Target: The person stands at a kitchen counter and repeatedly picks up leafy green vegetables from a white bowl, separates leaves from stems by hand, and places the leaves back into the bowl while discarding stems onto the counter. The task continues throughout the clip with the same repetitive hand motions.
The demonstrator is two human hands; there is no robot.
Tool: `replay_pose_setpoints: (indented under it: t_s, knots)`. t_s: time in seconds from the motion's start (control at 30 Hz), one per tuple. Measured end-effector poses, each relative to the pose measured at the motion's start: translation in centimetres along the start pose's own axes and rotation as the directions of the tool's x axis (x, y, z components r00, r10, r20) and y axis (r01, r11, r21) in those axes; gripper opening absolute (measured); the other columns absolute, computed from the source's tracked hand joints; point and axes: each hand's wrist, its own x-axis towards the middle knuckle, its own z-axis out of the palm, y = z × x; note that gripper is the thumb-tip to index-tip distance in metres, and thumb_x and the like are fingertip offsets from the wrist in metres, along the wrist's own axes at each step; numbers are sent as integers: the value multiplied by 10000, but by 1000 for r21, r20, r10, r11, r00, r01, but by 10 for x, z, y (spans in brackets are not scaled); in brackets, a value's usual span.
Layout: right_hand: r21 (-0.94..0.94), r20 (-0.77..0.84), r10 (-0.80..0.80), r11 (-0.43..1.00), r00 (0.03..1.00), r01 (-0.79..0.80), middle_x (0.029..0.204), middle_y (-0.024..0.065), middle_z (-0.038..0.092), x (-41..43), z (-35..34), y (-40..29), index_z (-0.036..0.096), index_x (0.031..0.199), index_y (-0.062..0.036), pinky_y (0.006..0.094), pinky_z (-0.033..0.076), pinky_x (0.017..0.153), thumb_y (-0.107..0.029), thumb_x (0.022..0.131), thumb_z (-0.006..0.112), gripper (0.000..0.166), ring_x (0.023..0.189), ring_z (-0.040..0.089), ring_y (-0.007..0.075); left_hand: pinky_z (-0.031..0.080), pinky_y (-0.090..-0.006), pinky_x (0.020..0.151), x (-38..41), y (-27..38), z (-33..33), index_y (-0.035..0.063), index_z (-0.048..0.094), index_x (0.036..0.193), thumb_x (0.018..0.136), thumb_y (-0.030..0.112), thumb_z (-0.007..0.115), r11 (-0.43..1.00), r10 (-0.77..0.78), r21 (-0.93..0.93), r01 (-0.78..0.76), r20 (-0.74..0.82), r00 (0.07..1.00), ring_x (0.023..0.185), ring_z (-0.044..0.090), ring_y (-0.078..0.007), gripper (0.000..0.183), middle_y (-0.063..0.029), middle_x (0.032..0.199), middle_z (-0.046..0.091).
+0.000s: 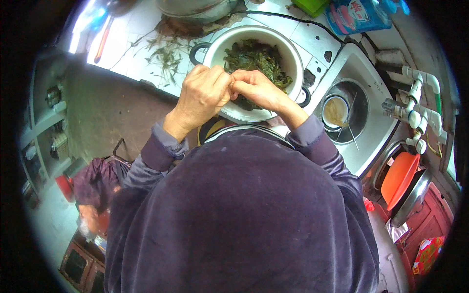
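My left hand (203,89) is curled, with its fingertips meeting those of my right hand (258,88) above the near left part of a white pot (297,69). The right thumb and fingers are pinched together; whether anything small sits between the hands is hidden. Inside the pot lies a heap of dark green leafy vegetables (256,58), looking wet and limp. Black loop handles stick out at the pot's left and right. Loose green stems and leaves (166,60) lie scattered on the white tiled counter (133,47), left of the pot.
A steel sink (366,128) at right holds a bowl of cloudy liquid (335,111). White pipes (416,91) stand beside it. Behind the pot are a lidded pan (199,9) and a blue bottle (357,16). An orange basin (399,181) leans at right. Another person (97,183) is at lower left.
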Motion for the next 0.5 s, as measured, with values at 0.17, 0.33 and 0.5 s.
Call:
replay_pose_setpoints:
  t_s: [0.17,0.33,0.5]
  knots:
    - [-34,77,113,993,991,-111,775,8,657,-1,-4,-12,686,852,-40,247,468,703,-224,901,551,233,747,598,85,481,-392,710,-4,-8,2,61,575,825,714,41,692,1000,19,-21,-19,-19,1000,707,590,-280,162,-76,762,551]
    - [-131,44,143,982,989,-136,787,11,668,-6,-11,3,689,872,-45,249,472,697,-210,911,540,226,747,613,84,484,-400,695,-2,-20,-15,48,574,821,665,-22,656,992,-60,105,72,-116,991,717,583,-282,190,-83,741,542]
    - [42,-52,116,993,992,-113,796,51,703,-22,-3,8,724,969,-41,287,513,682,-167,893,567,215,728,664,122,474,-375,649,-3,-61,-37,62,585,841,751,33,703,963,-195,153,223,-177,965,688,584,-248,151,-75,784,561]
